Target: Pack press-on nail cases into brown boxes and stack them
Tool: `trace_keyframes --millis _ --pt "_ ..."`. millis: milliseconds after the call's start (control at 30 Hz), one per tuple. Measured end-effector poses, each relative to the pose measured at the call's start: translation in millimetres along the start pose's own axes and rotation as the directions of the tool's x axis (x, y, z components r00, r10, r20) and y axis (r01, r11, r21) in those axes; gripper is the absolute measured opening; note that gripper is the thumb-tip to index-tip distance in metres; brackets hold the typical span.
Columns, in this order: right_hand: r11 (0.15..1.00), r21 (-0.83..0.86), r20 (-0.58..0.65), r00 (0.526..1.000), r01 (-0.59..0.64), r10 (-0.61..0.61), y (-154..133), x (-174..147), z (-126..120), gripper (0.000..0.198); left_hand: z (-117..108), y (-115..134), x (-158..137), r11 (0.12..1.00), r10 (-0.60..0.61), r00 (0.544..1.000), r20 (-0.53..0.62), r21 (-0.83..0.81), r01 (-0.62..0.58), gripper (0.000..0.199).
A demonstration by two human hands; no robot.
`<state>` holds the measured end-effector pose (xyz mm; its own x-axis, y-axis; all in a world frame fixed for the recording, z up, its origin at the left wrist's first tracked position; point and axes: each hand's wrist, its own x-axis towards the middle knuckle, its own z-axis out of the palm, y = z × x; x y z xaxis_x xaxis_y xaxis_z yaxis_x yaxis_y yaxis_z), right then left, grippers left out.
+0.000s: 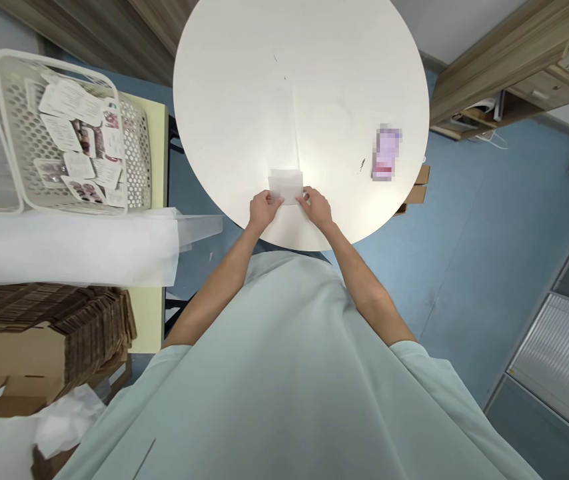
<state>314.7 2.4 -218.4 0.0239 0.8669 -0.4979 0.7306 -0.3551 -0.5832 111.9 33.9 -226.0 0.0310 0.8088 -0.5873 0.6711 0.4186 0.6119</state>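
A small white sheet (pixel 286 185), thin and roughly rectangular, is held near the front edge of the round white table (pixel 234 100). Whether it is paper or a thin pouch I cannot tell. My left hand (pixel 263 210) pinches its lower left corner between thumb and fingers. At the lower right corner, my right hand (pixel 317 209) grips it the same way. Both thumbs lie on the near face, and the other fingertips are partly hidden behind it.
A blurred-out pinkish phone-like object (pixel 387 153) lies on the table's right side. To the left, a side table (pixel 147 320) bears a white perforated basket (pixel 137 153) of printed cards, a roll of white sheeting (pixel 74 248) and stacked flattened cardboard boxes (pixel 24 353).
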Motion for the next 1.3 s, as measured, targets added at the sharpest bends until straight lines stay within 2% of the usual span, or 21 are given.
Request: trace_keyframes --millis 300,367,400,467,533,600,667,767,833,1000,1067,1167,1300 --pt "0.989 -0.041 -0.059 0.988 -0.144 0.142 -13 8 8 0.034 21 11 4 0.991 -0.133 0.976 -0.174 0.004 0.135 0.022" --pt "0.991 -0.092 -0.118 0.990 -0.095 0.084 -17 9 11 0.035 23 12 3 0.996 -0.075 0.971 -0.225 0.032 0.084 0.033" --pt "0.991 -0.128 -0.144 0.989 -0.037 0.018 -18 11 11 0.035 23 12 3 0.997 -0.005 0.972 -0.236 0.068 0.022 0.035" --pt "0.968 -0.219 -0.149 0.977 0.121 -0.155 -21 16 10 0.034 24 14 5 0.976 0.190 0.964 -0.187 0.146 -0.164 0.029" --pt "0.921 -0.290 -0.081 0.952 0.260 -0.294 -22 23 7 0.036 24 18 8 0.919 0.369 0.926 -0.080 0.180 -0.350 0.032" --pt "0.889 -0.321 -0.004 0.938 0.327 -0.346 -21 31 3 0.040 23 21 9 0.866 0.472 0.882 -0.022 0.200 -0.458 0.043" --pt "0.881 -0.328 0.041 0.937 0.340 -0.346 -19 36 -1 0.041 21 23 9 0.834 0.521 0.853 -0.043 0.239 -0.497 0.048" --pt "0.881 -0.340 0.076 0.943 0.329 -0.323 -15 38 -1 0.044 17 19 8 0.796 0.565 0.823 -0.061 0.300 -0.525 0.053" --pt "0.884 -0.334 0.090 0.945 0.326 -0.314 -12 35 2 0.050 15 14 11 0.774 0.580 0.815 0.001 0.313 -0.551 0.055" --pt "0.888 -0.288 0.159 0.932 0.359 -0.326 -3 31 7 0.071 9 0 26 0.794 0.496 0.850 0.176 0.305 -0.526 0.058" --pt "0.886 -0.295 0.166 0.932 0.358 -0.321 1 29 10 0.074 5 -5 28 0.774 0.506 0.835 0.214 0.313 -0.550 0.060" --pt "0.883 -0.288 0.155 0.928 0.370 -0.339 9 19 16 0.071 0 -11 18 0.748 0.520 0.815 0.257 0.323 -0.580 0.067" --pt "0.878 -0.237 0.140 0.909 0.417 -0.394 25 -13 25 0.069 0 -22 -10 0.765 0.471 0.824 0.316 0.319 -0.559 0.083"
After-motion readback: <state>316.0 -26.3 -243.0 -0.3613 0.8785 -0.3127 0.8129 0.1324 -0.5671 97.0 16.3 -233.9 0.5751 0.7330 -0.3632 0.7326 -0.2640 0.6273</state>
